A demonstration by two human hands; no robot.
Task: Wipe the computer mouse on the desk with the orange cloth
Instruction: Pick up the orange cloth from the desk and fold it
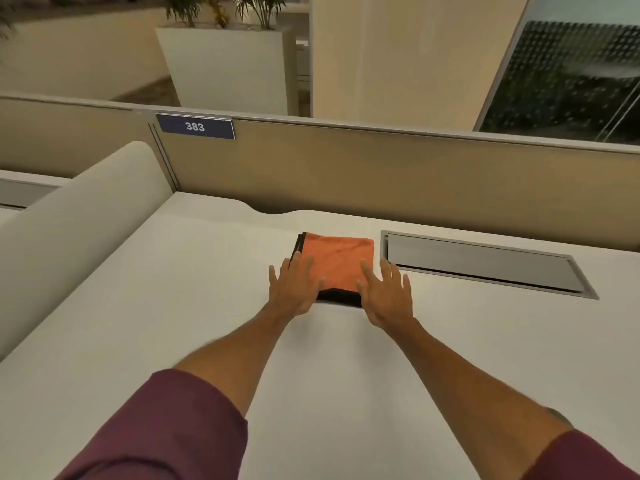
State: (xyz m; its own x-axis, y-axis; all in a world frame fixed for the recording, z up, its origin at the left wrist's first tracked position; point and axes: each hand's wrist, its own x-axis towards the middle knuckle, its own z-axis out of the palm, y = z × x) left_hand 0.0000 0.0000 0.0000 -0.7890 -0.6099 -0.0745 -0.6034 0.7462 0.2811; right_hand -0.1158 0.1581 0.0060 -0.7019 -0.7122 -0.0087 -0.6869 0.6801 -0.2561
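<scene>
Folded orange cloth (334,263) lies flat on desk (173,306). Left hand (294,289) and right hand (386,294) rest on its near corners. Each grip wide, fingers spread, holding nothing.

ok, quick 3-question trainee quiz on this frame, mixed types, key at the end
1. True or false: the orange cloth lies folded flat on the desk.
2. Multiple choice: where are the hands? A) both raised well above the desk; B) left hand and right hand laid open on the cloth's near corners; C) one hand on the desk's cable hatch.
3. Fill in: the tag on the partition reads ___.

Key
1. True.
2. B. Fingers are spread, nothing is gripped.
3. 383.

Note: no computer mouse shows in this view.
</scene>
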